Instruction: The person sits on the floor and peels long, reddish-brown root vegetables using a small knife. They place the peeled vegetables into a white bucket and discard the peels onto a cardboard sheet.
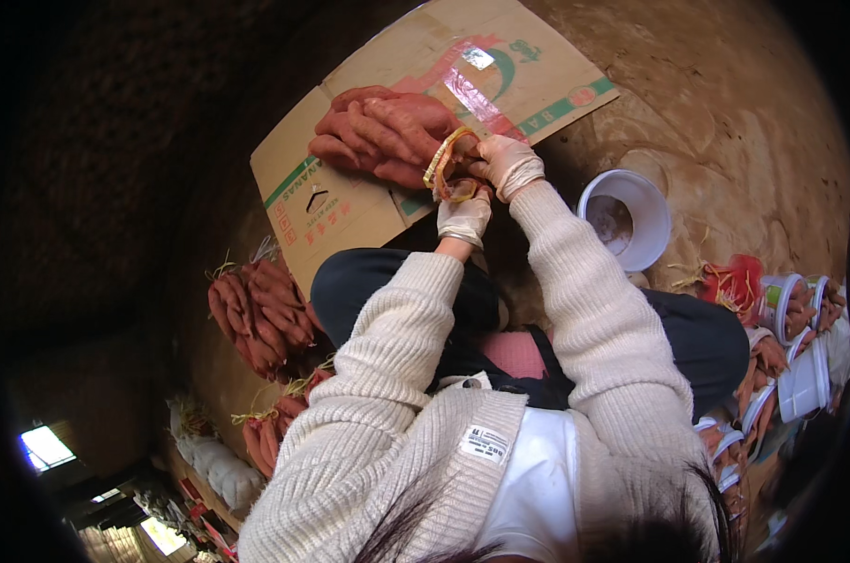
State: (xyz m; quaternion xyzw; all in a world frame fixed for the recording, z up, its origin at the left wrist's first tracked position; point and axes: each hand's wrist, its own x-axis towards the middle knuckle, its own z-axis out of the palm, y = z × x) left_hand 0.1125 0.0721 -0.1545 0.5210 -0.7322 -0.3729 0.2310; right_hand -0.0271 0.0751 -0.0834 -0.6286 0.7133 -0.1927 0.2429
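Observation:
A full red mesh bag of sweet potatoes (pixel 386 130) lies on its side on a flattened cardboard box (pixel 369 225), its mouth turned toward me. Yellow drawstring (pixel 435 158) loops up from the mouth. My left hand (pixel 465 214), in a thin pale glove, grips the gathered mouth from below. At its upper right, my gloved right hand (pixel 511 163) pinches the netting and cord close by. The fingertips nearly meet, and partly cover the cord.
A white plastic bucket (pixel 654 222) with dirt in its bottom stands right of my right forearm. Tied bags of sweet potatoes (pixel 259 317) sit at left. Tubs of sweet potatoes (pixel 784 310) and a red mesh bag (pixel 731 281) are at right. White sacks (pixel 217 457) lie lower left.

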